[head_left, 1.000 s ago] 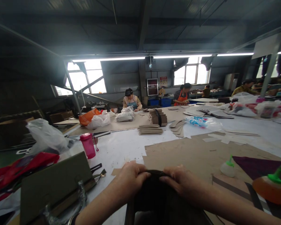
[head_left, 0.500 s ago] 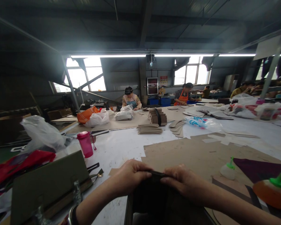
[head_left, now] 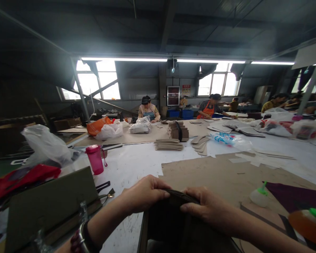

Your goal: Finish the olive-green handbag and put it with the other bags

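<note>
- While the left hand (head_left: 149,194) clamps the upper edge of the dark piece (head_left: 173,225), the right hand (head_left: 204,205) pinches that same edge, just beside it.
- Both thumbs lie on the near side, pointing in toward each other, with a short stretch of rim showing between the two grips.
- And what a piece: nearly black all over, a faint olive-brown tinge along that rim, which bows up in a shallow arch.
- Below the rim it's deep shadow, the inside too dark to read, and the bottom of the view cuts the rest off.
- It's right in front of the person, bottom centre, at the near side of the white table (head_left: 131,160); whether it rests there, I can't tell.
- Just beyond it, the brown sheet (head_left: 195,172) spreads out.
- Over on the left, an olive bag (head_left: 52,196), plastic on its handles, and behind it the pink cup (head_left: 94,160), upright.
- Out right, near the forearm, an orange bottle (head_left: 307,223) with a green top.
</note>
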{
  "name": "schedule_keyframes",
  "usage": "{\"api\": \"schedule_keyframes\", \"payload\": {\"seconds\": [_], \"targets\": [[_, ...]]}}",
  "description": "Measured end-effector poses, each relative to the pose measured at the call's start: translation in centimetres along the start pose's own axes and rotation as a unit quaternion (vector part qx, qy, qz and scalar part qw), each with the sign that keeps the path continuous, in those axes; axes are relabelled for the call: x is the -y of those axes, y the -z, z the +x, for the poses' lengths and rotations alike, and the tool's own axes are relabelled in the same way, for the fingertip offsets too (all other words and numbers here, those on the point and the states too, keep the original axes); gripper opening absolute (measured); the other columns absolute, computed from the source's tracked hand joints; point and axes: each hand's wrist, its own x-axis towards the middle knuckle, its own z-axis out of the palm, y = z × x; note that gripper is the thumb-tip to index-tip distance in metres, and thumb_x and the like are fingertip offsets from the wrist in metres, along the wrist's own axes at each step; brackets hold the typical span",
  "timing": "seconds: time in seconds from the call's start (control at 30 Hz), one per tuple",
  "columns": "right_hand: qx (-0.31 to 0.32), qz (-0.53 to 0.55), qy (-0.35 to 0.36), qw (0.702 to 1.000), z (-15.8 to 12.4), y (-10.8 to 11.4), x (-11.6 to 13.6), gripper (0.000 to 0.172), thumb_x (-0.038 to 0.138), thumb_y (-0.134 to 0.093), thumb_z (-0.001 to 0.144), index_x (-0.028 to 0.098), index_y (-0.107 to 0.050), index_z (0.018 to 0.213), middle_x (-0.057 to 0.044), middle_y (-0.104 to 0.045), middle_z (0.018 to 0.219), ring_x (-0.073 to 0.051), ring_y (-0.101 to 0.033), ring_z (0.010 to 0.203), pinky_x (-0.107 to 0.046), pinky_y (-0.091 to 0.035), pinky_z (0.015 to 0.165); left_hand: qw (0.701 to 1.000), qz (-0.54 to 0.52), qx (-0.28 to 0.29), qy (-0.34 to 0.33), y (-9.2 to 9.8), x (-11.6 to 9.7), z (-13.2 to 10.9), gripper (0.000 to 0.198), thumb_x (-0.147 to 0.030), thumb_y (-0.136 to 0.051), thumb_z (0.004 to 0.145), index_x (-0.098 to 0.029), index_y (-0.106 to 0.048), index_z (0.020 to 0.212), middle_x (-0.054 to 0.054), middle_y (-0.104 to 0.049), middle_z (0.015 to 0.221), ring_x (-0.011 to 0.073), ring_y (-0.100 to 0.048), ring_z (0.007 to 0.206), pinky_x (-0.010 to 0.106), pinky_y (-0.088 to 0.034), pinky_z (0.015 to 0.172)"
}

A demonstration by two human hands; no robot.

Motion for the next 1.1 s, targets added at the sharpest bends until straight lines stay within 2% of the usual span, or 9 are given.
{"api": "schedule_keyframes", "payload": {"seconds": [0.2,0.33,0.47,0.7,0.93,1.1], "targets": [[0.007,0.029,0.030,0.999,-0.3,-0.6,0.3,0.032,0.043,-0.049,0.080,0.012,-0.056,0.086,-0.002,-0.055,0.077,-0.016,-0.048,0.071,-0.024,-0.038,0.064,1.000,0.004,-0.014,-0.012,-0.1,0.0,-0.1,0.037,-0.031,-0.052,0.065,-0.011,-0.067,0.093,0.004,-0.060,0.076,0.0141,-0.045,0.068,0.025,-0.034,0.065],[-0.005,0.003,0.051,0.999,-0.4,-0.7,0.4,0.037,0.047,-0.042,0.085,0.013,-0.057,0.086,-0.004,-0.057,0.081,-0.017,-0.050,0.075,-0.027,-0.040,0.069,1.000,0.013,-0.019,-0.017,-0.2,0.2,-0.3,0.035,-0.029,-0.050,0.067,-0.012,-0.068,0.092,0.002,-0.057,0.069,0.0118,-0.042,0.062,0.023,-0.032,0.059],[0.001,0.018,0.059,0.998,-0.4,-1.0,0.1,0.040,0.049,-0.040,0.087,0.013,-0.058,0.085,-0.004,-0.058,0.081,-0.017,-0.050,0.075,-0.027,-0.041,0.069,0.998,0.047,-0.044,-0.010,-0.3,0.3,-0.6,0.033,-0.030,-0.050,0.068,-0.014,-0.069,0.090,0.002,-0.058,0.071,0.0127,-0.043,0.064,0.022,-0.032,0.057],[0.019,0.049,0.039,0.998,-0.2,-1.5,0.7,0.047,0.055,-0.038,0.086,0.012,-0.056,0.080,-0.005,-0.054,0.077,-0.016,-0.048,0.071,-0.027,-0.041,0.066,0.996,0.070,-0.057,-0.006,0.0,0.6,-1.3,0.029,-0.027,-0.050,0.069,-0.018,-0.070,0.089,0.001,-0.060,0.072,0.0125,-0.045,0.065,0.020,-0.033,0.056],[0.048,0.089,0.025,0.995,0.0,-1.6,1.3,0.046,0.054,-0.042,0.084,0.011,-0.056,0.082,-0.005,-0.053,0.077,-0.016,-0.046,0.072,-0.026,-0.039,0.068,0.994,0.084,-0.071,-0.005,0.1,0.4,-1.8,0.025,-0.023,-0.051,0.071,-0.021,-0.070,0.087,-0.001,-0.059,0.068,0.0095,-0.044,0.061,0.018,-0.032,0.053],[0.049,0.086,0.020,0.995,-0.1,-1.5,1.4,0.042,0.051,-0.043,0.085,0.011,-0.056,0.080,-0.001,-0.047,0.071,-0.011,-0.038,0.065,-0.021,-0.034,0.059,0.992,0.101,-0.071,-0.003,0.1,0.3,-1.8,0.026,-0.024,-0.052,0.072,-0.022,-0.070,0.090,0.000,-0.062,0.071,0.0110,-0.046,0.064,0.019,-0.033,0.056]]}}
